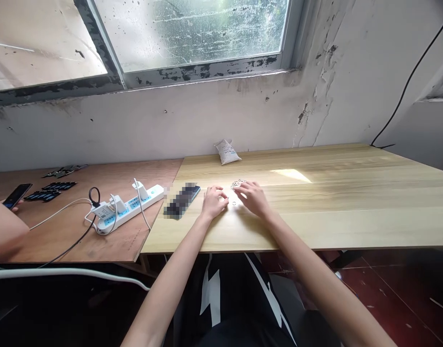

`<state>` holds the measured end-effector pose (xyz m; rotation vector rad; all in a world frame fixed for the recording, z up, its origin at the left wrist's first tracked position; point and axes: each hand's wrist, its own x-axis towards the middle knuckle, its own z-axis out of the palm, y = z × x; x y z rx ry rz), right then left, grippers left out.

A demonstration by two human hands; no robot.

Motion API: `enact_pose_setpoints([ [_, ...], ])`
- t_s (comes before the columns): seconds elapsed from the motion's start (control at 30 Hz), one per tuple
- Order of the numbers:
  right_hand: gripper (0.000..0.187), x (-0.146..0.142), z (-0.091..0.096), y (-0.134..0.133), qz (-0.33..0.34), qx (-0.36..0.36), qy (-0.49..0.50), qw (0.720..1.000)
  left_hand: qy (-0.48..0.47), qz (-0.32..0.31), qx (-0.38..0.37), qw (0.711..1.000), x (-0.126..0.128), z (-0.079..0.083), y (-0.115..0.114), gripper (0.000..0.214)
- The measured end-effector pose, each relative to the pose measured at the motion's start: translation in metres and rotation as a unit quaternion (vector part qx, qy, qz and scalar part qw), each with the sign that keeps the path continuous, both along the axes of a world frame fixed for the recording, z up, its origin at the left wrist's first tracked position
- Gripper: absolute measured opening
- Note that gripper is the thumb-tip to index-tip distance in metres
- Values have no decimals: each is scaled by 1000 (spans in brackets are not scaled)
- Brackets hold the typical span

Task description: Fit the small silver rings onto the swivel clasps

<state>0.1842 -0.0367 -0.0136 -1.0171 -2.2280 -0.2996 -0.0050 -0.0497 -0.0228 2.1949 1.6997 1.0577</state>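
Observation:
My left hand [214, 202] rests on the light wooden table with its fingers curled and the thumb and forefinger brought together. Whatever is in that pinch is too small to make out. Across from it, my right hand [254, 197] has its fingers bent and drawn together, with the tips beside a small pile of thin ring-like pieces [238, 183]. What its fingertips hold, if anything, I cannot tell. One loose small ring [234, 203] lies on the tabletop between both hands.
Left of my hands lies a phone [181, 201], partly pixelated. A white plastic packet [228, 152] sits near the wall. On the brown table, a power strip [131, 209] carries plugs and cables. Another person's arm [6, 226] and a held phone [17, 195] show at far left.

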Motion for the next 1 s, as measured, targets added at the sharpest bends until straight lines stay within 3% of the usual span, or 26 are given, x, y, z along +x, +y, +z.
enact_pose_setpoints([
  [0.23,25,70,-23,-12,-36,-108,-25,993,32,-43,4,999,3,-2,1,6],
  [0.4,33,63,-23,-29,-62,-152,-9,986,35,-78,9,996,4,-3,0,16],
  [0.53,48,48,-27,-38,-24,-167,-40,985,84,-179,33,980,13,-5,-3,31],
  [0.6,55,43,-30,-37,-12,-181,-56,982,96,-198,45,974,16,-8,-2,32],
  [0.7,58,41,-32,-27,-44,-192,-55,979,73,-157,39,984,14,-10,5,32],
  [1.0,36,44,-26,-4,-104,-157,-9,982,59,-65,14,996,7,-9,45,25],
])
